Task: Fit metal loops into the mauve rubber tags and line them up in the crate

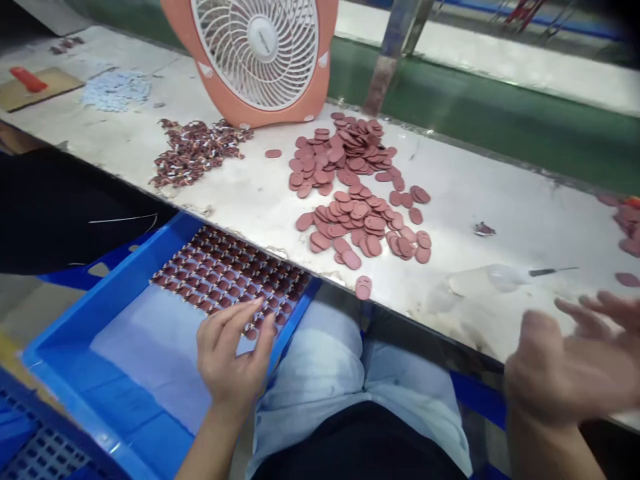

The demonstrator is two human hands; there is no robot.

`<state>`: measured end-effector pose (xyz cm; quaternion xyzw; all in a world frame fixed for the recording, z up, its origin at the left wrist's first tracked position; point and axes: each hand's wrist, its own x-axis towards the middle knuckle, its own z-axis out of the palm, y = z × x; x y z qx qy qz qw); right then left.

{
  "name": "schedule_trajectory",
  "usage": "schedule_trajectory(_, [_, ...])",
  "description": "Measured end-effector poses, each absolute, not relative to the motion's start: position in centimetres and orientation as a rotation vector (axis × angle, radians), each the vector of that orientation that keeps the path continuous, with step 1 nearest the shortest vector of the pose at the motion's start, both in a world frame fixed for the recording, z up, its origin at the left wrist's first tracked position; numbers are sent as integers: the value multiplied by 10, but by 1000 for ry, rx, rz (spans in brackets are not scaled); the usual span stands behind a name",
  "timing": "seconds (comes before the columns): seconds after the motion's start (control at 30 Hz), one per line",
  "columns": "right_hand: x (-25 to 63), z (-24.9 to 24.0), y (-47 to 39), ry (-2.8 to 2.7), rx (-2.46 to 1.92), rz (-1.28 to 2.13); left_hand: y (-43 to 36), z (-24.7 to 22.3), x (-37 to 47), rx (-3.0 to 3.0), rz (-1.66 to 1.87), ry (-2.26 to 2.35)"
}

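Note:
My left hand (233, 353) is over the blue tray (127, 433), its fingers apart at the near end of rows of small dark-red assembled pieces (230, 270). The pieces lie on a pale sheet (165, 340) inside the tray. No object shows between those fingertips. My right hand (575, 367), smeared by motion, is above the table's right side with its fingers spread and nothing visible in it. Near it lies a clear squeeze bottle (490, 278) with a thin needle tip. One reddish oval disc (364, 287) rests at the table edge.
Heaps of reddish oval discs (357, 217) cover the middle of the white table (450, 173). To their left sits a pile of small brown-and-white parts (193, 153). An orange fan (310, 107) stands behind. A person's dark sleeve (65, 207) is at far left.

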<state>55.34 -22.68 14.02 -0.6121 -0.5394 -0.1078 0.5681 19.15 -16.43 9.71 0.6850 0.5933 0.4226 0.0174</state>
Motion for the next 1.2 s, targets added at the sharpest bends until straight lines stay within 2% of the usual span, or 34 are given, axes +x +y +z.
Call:
schedule_trajectory(0.07, [566,141,-216,-1217,-1565,-217,-153,113,227,2414,1394,1448])
schedule_trajectory(0.13, [575,140,-206,-1259,-1718,-103,-144,119,260,2588,1248,1166])
schedule_trajectory(0.3, [580,139,-195,-1354,-1893,173,-140,109,296,2514,1276,1062])
schedule_trajectory(0.43, [553,146,-208,-1229,-1705,320,-164,118,296,2318,1431,928])
schedule_trajectory(0.6, [493,158,-235,-1282,-1337,1094,-196,142,298,1962,1455,615])
schedule_trajectory(0.77, [463,165,-244,-999,-1048,1638,-203,148,298,1850,1462,553])
schedule_trajectory(0.83, [459,167,-242,-887,-1000,1650,-204,149,299,1705,1445,540])
schedule_trajectory(0.9, [454,169,-240,-877,-1040,1522,-207,148,302,1535,1404,563])
schedule_trajectory(1.2, [455,151,-235,-1051,-1137,1188,-209,143,301,847,1186,763])
